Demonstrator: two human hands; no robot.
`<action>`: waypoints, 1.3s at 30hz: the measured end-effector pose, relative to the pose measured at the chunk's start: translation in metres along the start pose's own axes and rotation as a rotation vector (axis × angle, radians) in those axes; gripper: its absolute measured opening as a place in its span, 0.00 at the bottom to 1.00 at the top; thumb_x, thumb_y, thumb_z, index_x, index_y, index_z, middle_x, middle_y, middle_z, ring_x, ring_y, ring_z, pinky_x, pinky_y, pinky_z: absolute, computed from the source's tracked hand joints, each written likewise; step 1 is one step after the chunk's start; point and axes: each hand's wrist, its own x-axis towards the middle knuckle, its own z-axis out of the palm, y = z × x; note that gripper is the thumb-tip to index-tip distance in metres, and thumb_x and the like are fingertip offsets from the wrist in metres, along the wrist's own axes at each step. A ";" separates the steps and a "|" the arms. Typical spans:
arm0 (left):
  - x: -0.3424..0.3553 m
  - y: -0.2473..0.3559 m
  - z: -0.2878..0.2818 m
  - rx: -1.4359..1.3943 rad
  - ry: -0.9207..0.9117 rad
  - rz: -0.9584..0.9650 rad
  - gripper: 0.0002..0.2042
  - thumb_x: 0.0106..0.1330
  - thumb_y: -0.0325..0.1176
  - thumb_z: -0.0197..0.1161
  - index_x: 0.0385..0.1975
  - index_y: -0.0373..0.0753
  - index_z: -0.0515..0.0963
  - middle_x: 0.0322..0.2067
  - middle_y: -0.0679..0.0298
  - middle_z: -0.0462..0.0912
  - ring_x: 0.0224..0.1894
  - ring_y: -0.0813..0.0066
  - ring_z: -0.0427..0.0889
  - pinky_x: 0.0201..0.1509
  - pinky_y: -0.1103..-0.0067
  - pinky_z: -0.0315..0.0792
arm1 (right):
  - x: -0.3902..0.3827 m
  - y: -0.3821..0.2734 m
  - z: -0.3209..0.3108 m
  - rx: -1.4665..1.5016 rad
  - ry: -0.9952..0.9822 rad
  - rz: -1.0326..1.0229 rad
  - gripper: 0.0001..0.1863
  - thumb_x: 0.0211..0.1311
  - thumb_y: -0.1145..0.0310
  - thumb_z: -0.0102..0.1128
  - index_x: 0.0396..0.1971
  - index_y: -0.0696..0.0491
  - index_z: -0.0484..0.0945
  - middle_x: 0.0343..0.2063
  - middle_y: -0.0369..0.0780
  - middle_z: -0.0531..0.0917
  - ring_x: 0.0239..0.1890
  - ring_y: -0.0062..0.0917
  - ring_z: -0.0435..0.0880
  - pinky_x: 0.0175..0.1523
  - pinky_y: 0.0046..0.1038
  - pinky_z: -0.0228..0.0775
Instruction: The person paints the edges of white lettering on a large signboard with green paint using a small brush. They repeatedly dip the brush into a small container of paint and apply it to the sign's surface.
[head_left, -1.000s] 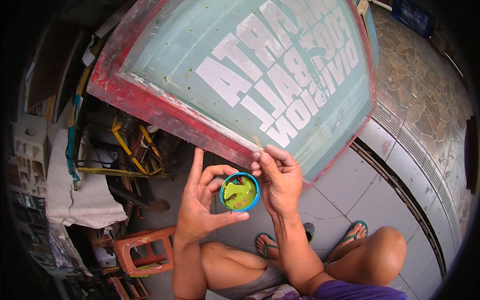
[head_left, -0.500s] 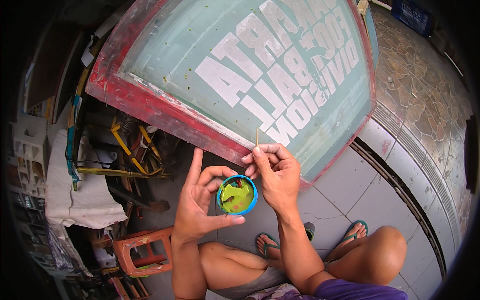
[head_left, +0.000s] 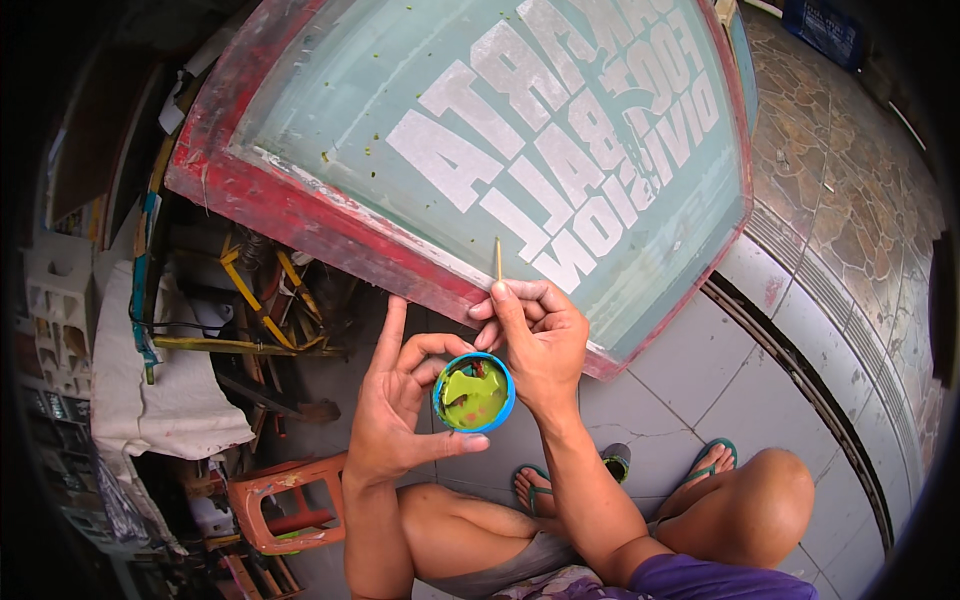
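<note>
left hand [head_left: 400,405]: it is half curled, thumb below and fingers above, and between them it holds a small blue cup [head_left: 509,408]; one finger stretches up beside the red frame [head_left: 330,240].
right hand [head_left: 540,335]: thumb and fingertips are pressed together, pinching a thin wooden stick [head_left: 498,262].
cup: it is in front of the frame, near the right hand, with bright green liquid [head_left: 485,405] inside.
stick: it points upward from the fingertips, and in this view it overlaps the lettered panel [head_left: 400,90].
left side: an orange stool [head_left: 250,510] stands near a whitish cloth [head_left: 170,400].
below: grey floor tiles [head_left: 660,400].
</note>
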 end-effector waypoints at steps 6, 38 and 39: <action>0.000 -0.002 0.001 -0.001 -0.002 -0.001 0.72 0.37 0.19 0.83 0.77 0.32 0.28 0.52 0.52 0.76 0.55 0.67 0.79 0.62 0.73 0.72 | 0.002 0.000 0.000 -0.021 0.012 -0.007 0.08 0.71 0.72 0.62 0.39 0.63 0.79 0.28 0.44 0.87 0.20 0.17 0.82 0.25 0.18 0.73; -0.017 0.021 0.018 0.395 0.211 0.179 0.65 0.40 0.21 0.82 0.78 0.32 0.40 0.50 0.54 0.79 0.48 0.72 0.82 0.56 0.76 0.76 | -0.033 -0.070 -0.034 -0.450 -0.120 -0.152 0.05 0.64 0.75 0.68 0.37 0.60 0.86 0.21 0.33 0.81 0.24 0.11 0.73 0.29 0.16 0.62; -0.016 0.017 0.023 0.388 0.218 0.169 0.65 0.41 0.22 0.82 0.78 0.32 0.40 0.50 0.54 0.79 0.48 0.72 0.82 0.56 0.76 0.76 | -0.035 -0.080 -0.036 -0.554 -0.160 -0.196 0.05 0.63 0.76 0.69 0.36 0.60 0.86 0.21 0.33 0.81 0.24 0.11 0.72 0.29 0.16 0.61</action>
